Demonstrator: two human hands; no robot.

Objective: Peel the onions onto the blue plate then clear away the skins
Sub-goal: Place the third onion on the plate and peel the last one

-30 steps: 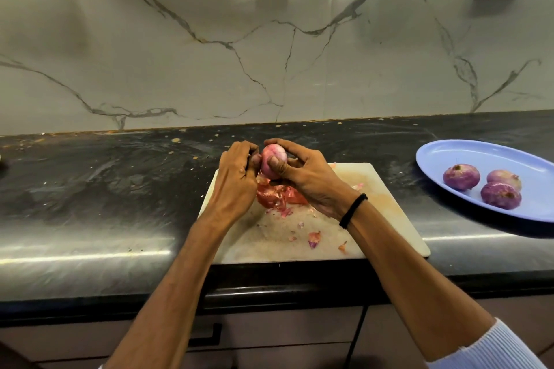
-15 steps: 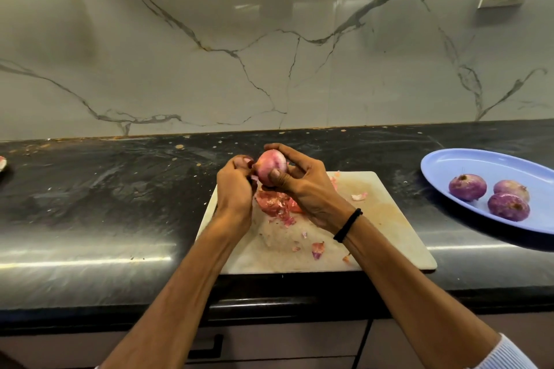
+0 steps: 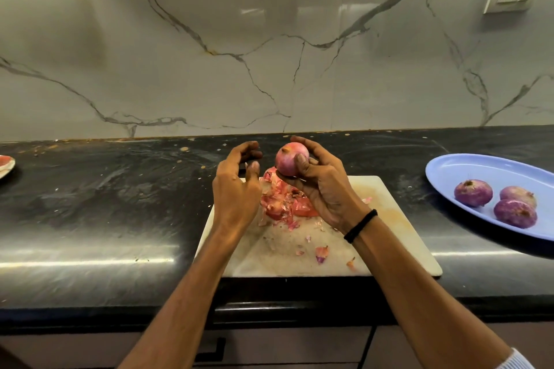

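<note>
Right now the onion (image 3: 291, 162) sits in the right hand (image 3: 322, 186), held up above the far end of the cutting board (image 3: 389, 219), with the thumb pressed on its front and the fingers curled over its top and back. It looks pink and smooth, so most of its dry skin seems to be off, though I cannot tell whether scraps remain on the hidden side. The left hand (image 3: 238, 186) hovers just beside it, apart from it, fingers loosely curled and holding nothing that I can make out. Under both hands a heap of skins (image 3: 281, 204) lies on the board, with smaller flakes scattered toward the near edge. Well to the right, the blue plate (image 3: 467, 168) already carries three peeled onions (image 3: 473, 192). By my reading, this onion is close to joining them; after that the skins are left to clear. No other unpeeled onions are in view on the dark counter (image 3: 105, 189).
</note>
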